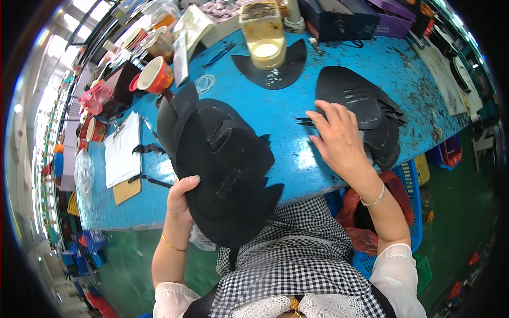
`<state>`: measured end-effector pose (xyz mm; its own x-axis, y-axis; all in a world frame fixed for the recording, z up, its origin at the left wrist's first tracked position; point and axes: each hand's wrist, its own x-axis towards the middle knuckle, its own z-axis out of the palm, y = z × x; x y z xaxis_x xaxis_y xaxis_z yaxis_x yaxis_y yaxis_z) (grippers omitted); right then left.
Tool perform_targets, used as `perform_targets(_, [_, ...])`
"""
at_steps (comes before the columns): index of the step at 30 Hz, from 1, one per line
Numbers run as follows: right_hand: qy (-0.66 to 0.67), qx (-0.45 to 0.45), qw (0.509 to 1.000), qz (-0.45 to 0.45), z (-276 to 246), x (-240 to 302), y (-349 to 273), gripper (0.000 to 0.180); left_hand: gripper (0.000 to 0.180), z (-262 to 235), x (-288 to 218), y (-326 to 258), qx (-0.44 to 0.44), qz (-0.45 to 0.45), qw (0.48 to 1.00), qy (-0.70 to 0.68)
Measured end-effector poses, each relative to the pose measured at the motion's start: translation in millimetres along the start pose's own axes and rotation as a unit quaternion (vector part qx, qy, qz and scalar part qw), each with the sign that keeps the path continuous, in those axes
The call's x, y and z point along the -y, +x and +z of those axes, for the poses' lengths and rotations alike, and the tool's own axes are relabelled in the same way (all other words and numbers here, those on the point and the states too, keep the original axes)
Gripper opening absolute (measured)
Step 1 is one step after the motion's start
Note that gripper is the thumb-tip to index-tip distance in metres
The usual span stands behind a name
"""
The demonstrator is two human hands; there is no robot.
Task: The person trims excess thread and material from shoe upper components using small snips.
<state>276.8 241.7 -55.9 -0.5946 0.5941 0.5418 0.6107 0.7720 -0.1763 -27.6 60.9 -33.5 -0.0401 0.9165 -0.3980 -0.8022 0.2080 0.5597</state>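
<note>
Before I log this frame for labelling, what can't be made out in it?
- Left hand, head view: fingers hidden behind the stack of black cut pieces.
- Right hand: palm hidden face down on the blue table.
- Far clutter: small, bent by the rim.

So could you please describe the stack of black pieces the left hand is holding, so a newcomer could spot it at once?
Start at the blue workbench and go to its near edge on the person's left. There the left hand grips a thick stack of black cut pieces, tilted up off the bench. Unlike the flat black pile beside the right hand, it is lifted and shows jagged pointed edges.
</note>
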Motion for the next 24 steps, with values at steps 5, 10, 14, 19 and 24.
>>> perform_targets(5, [0.542,0.448,0.687,0.181,-33,33,-24,0.072,0.064,9,15,-11,0.045,0.108,0.986,-0.119])
perform_targets(10, [0.838,0.189,0.419,0.294,8,105,-60,0.073,0.078,3,39,-3,0.069,0.135,0.988,-0.039])
perform_targets(14, [0.826,0.036,0.383,0.412,9,105,-29,0.053,0.102,-9,28,-11,0.140,0.218,0.961,0.092])
perform_targets(19, [0.806,-0.017,0.534,0.254,19,92,-39,0.058,0.094,-18,3,-26,0.144,0.200,0.898,0.365])
perform_targets(24, [0.733,0.072,0.612,0.289,41,77,-48,0.066,0.066,-29,39,-10,0.069,0.353,0.752,0.552])
